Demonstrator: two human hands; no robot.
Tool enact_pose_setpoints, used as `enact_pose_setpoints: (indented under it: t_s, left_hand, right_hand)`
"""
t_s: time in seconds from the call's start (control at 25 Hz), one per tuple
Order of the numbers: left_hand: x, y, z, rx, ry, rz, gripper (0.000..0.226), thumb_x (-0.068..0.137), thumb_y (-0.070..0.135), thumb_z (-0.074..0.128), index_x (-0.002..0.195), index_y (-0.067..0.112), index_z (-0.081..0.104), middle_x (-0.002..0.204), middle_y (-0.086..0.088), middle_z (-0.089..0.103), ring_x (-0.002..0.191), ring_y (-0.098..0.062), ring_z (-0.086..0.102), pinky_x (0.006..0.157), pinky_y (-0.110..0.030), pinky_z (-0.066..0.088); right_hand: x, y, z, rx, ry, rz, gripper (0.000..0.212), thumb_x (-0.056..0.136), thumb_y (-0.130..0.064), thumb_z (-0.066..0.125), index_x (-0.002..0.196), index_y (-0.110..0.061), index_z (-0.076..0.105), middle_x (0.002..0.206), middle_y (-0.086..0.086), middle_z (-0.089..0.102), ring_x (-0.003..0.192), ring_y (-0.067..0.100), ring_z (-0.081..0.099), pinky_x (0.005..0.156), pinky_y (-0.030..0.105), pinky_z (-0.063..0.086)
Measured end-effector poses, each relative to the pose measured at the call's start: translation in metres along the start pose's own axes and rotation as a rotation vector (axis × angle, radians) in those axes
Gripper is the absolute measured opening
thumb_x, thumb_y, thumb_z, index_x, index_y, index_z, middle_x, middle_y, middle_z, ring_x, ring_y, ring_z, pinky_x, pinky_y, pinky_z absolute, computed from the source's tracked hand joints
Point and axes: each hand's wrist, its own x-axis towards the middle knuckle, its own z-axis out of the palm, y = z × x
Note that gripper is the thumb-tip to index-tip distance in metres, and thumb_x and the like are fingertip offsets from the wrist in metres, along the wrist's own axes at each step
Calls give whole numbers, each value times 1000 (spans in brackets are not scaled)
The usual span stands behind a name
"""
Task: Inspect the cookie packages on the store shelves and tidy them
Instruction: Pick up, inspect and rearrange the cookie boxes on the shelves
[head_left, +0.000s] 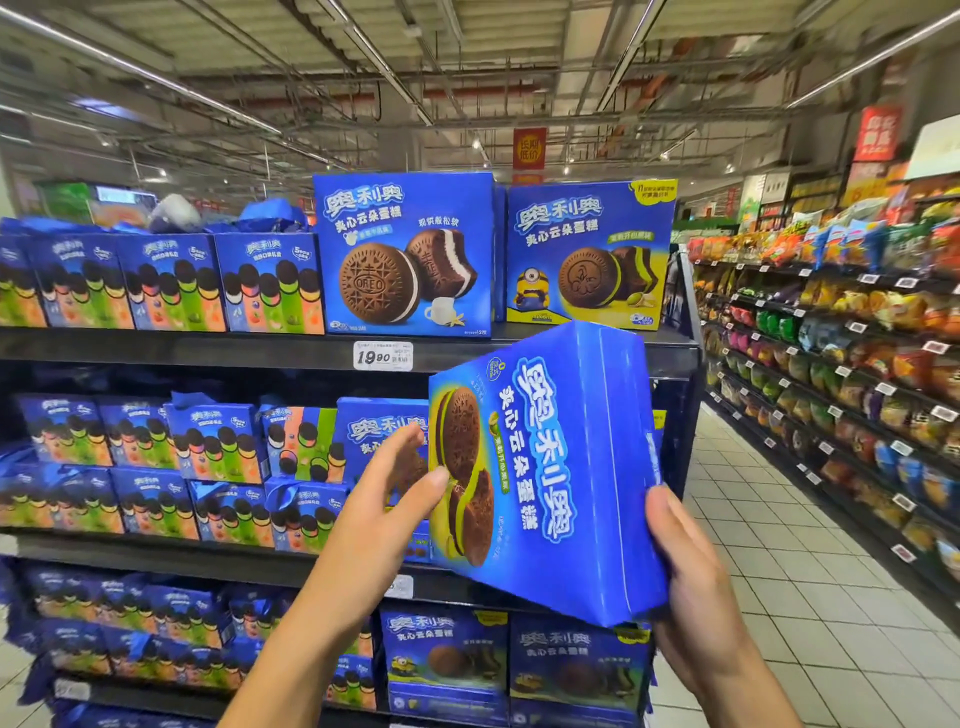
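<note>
Right hand (696, 587) grips lower right edge of box (545, 467), fingers curled round it. Left hand (384, 499) at box's left edge, fingers spread, thumb tip touching. Box held tilted on its side in front of middle shelf (156, 551). Step: inspection, probably. Next: turn upright, set squarely in row. Beyond, top shelf (208, 348) boxes upright.

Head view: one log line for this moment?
stage: inspecting | right hand: grips blue cookie box, turned sideways, off shelf | left hand: open, fingers on box edge | top shelf: boxes upright
</note>
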Motion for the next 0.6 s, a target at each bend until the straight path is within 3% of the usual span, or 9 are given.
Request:
enact_pose_setpoints:
  t_s: [0.12,0.24,0.32,0.4,0.44,0.52,0.6]
  left_hand:
    - [-13,18,17,-88,-180,-45,78,64,70,65,136,44,46,125,44,54,118,21,49,92,-7,45]
    - [-18,23,30,-149,-238,-29,73,68,69,63,135,47,44,127,36,58,119,13,54,91,-12,49]
    - [-19,19,26,-243,-171,-5,59,76,57,69,130,39,53,127,18,66,118,-5,63,87,-20,55]
    - [-17,7,11,-401,-69,-54,50,79,43,71,126,27,61,124,0,70,112,-21,68,81,-32,59]
    - [-16,-1,0,-502,-26,-95,49,78,38,71,123,20,65,123,-6,71,108,-25,70,78,-35,60]
    - [-16,-17,-23,-715,58,-170,45,79,35,69,116,11,72,119,-13,71,101,-29,72,74,-43,62]
    - [-16,-26,-39,-830,97,-163,44,82,40,59,110,10,76,117,-14,72,99,-31,72,75,-48,61]
  right_hand:
    - [-2,-10,27,-224,-33,-91,39,97,-43,56,129,-23,66,129,-1,70,121,21,65,97,37,56]
    - [-8,-6,59,-385,-65,-121,55,89,-46,54,140,-27,56,133,-13,66,123,6,62,98,21,52]
    - [-15,3,77,-451,-78,-115,64,80,-61,53,142,-44,45,147,-22,51,133,-7,48,110,22,43]
    - [-22,10,86,-567,-145,-137,57,83,-78,43,136,-58,40,153,-34,35,143,-12,28,122,28,26]
    - [-23,11,87,-621,-191,-138,48,86,-81,38,131,-65,41,151,-41,31,144,-15,22,123,24,20]
    - [-21,7,82,-660,-277,-147,38,88,-75,39,125,-71,43,148,-45,31,142,-18,19,120,13,16]
    - [-12,2,70,-640,-229,-159,33,97,-62,43,130,-66,41,155,-30,34,145,-10,23,123,22,18]
